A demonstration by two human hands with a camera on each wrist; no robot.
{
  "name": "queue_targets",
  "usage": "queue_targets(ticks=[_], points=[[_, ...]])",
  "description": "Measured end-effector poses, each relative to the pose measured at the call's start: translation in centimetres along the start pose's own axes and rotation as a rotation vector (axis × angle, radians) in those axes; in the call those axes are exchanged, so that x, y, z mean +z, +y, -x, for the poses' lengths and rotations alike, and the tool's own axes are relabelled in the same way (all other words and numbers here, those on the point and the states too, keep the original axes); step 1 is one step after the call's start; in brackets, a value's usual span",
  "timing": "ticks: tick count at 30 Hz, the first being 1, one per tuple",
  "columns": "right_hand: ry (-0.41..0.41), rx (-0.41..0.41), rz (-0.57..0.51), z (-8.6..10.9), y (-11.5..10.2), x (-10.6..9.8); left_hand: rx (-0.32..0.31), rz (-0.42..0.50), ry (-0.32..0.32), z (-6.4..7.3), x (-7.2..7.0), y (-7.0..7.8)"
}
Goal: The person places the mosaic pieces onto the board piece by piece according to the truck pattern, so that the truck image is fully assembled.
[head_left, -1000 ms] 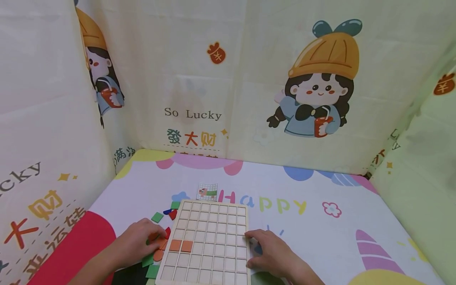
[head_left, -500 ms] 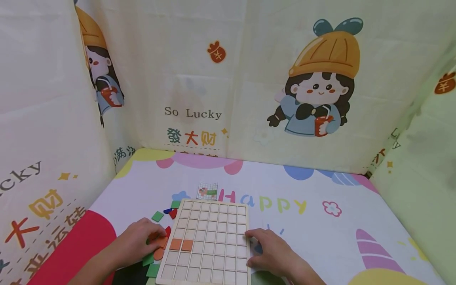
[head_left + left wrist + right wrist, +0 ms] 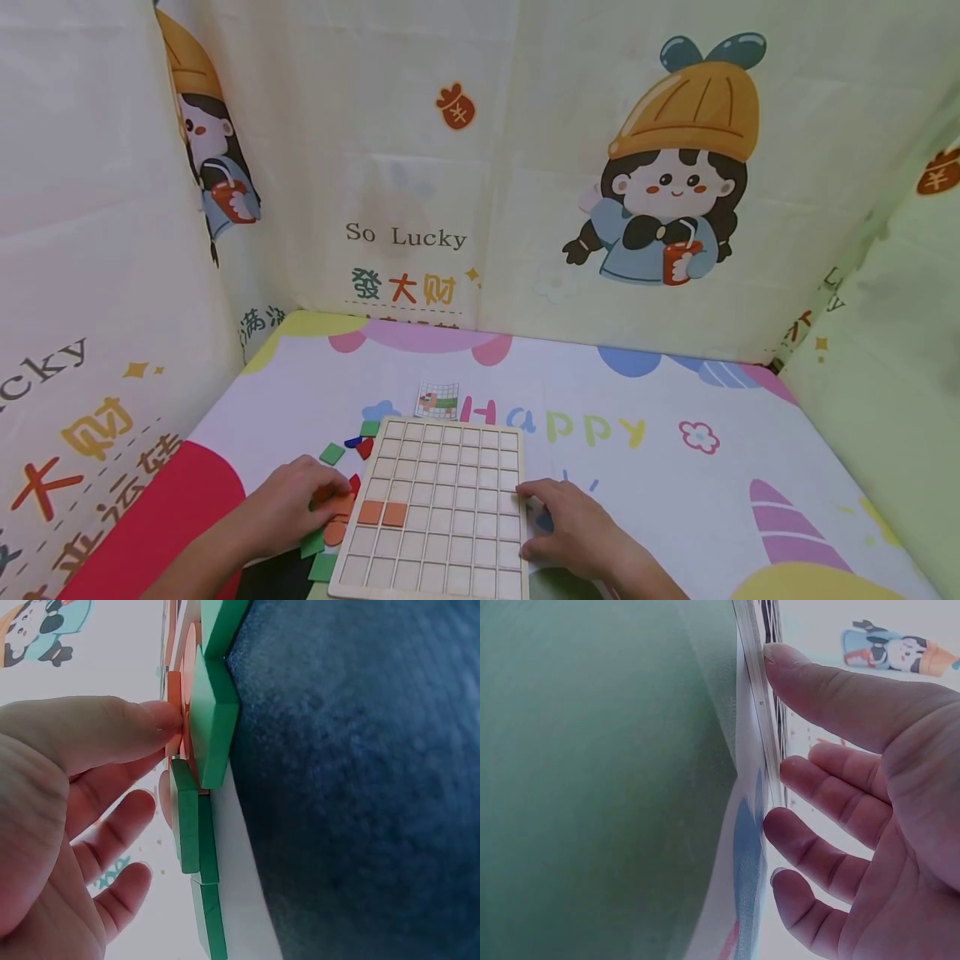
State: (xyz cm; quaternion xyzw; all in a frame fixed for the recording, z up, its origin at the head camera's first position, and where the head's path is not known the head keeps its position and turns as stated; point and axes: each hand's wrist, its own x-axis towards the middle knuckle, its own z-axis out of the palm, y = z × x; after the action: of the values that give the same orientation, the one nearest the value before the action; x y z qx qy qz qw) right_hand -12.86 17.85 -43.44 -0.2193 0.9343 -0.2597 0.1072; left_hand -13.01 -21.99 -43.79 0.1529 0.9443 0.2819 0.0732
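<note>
A pale wooden grid board [image 3: 450, 528] lies on the table, with two orange square tiles [image 3: 382, 513] side by side in its left cells. At its left edge, my left hand [image 3: 288, 505] pinches an orange tile [image 3: 174, 712] between thumb and index finger, just above the loose pieces. Green tiles [image 3: 213, 720] crowd below those fingers in the left wrist view. Across the board, my right hand [image 3: 573, 527] rests its thumb and fingertips against the right edge, fingers loosely bent. The board's side [image 3: 759, 697] shows by that thumb in the right wrist view.
A small picture card [image 3: 437, 401] with a coloured grid pattern lies beyond the board. Left of the board are a green tile [image 3: 332, 454], a red piece [image 3: 364, 448] and a blue piece [image 3: 352, 442]. A printed curtain [image 3: 517, 167] encloses the table's back and sides.
The head view has shifted very slightly. Both hands keep nearly the same places by the board, and the two tiles on it have not moved.
</note>
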Motion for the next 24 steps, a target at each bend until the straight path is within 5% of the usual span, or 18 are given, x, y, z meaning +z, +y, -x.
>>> queue_targets(ticks=[24], points=[[-0.004, -0.003, 0.002, 0.1, -0.1, -0.2, 0.096, -0.047, 0.018, -0.3, -0.9, 1.3]])
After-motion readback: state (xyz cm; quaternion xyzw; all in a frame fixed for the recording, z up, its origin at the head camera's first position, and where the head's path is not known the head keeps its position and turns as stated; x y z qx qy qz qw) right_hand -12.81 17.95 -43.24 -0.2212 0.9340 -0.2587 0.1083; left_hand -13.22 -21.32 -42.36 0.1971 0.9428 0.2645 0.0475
